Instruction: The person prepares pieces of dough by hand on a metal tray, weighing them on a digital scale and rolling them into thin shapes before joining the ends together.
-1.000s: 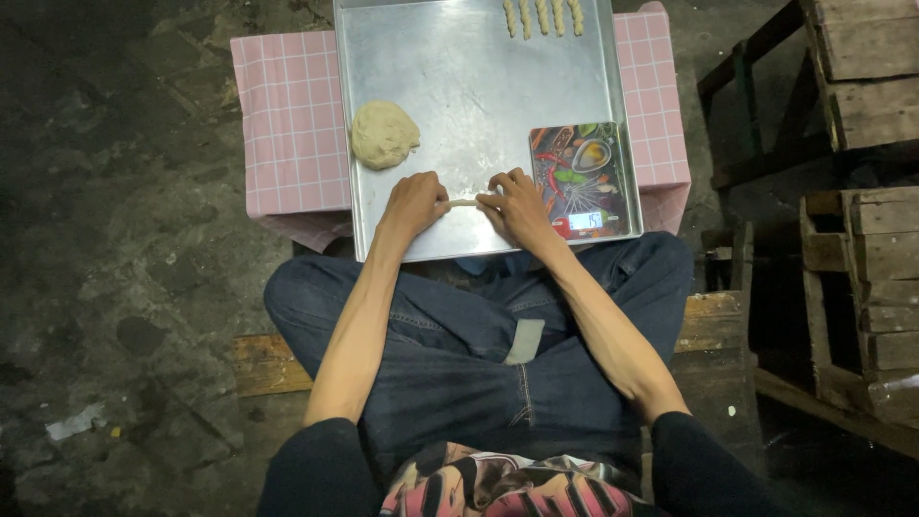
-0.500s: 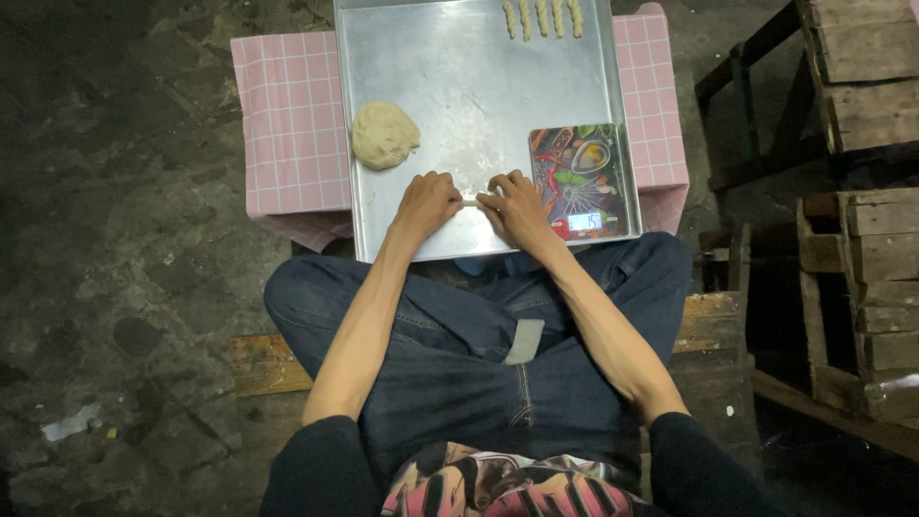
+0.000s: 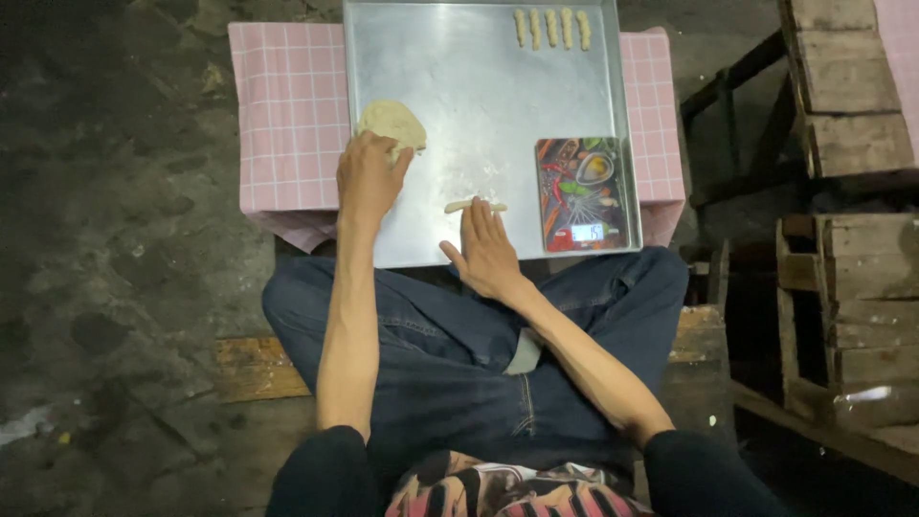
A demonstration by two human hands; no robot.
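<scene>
A large metal tray (image 3: 479, 77) lies on a pink checked cloth (image 3: 287, 115). My left hand (image 3: 369, 177) rests on the near edge of a pale dough lump (image 3: 392, 120) at the tray's left side, fingers curled onto it. My right hand (image 3: 488, 249) lies flat with its fingertips on a short rolled dough stick (image 3: 476, 206) near the tray's front edge. Several finished dough sticks (image 3: 551, 27) stand in a row at the tray's far right.
A small kitchen scale (image 3: 586, 191) with a colourful top sits at the tray's front right corner. My crossed legs in blue jeans (image 3: 498, 354) are below the tray. Wooden crates (image 3: 847, 124) stand to the right, dark rough floor (image 3: 115, 239) to the left.
My left hand left the dough stick and moved up-left onto the dough lump. My right hand stayed on the stick, which now lies rolled out in front of its fingers.
</scene>
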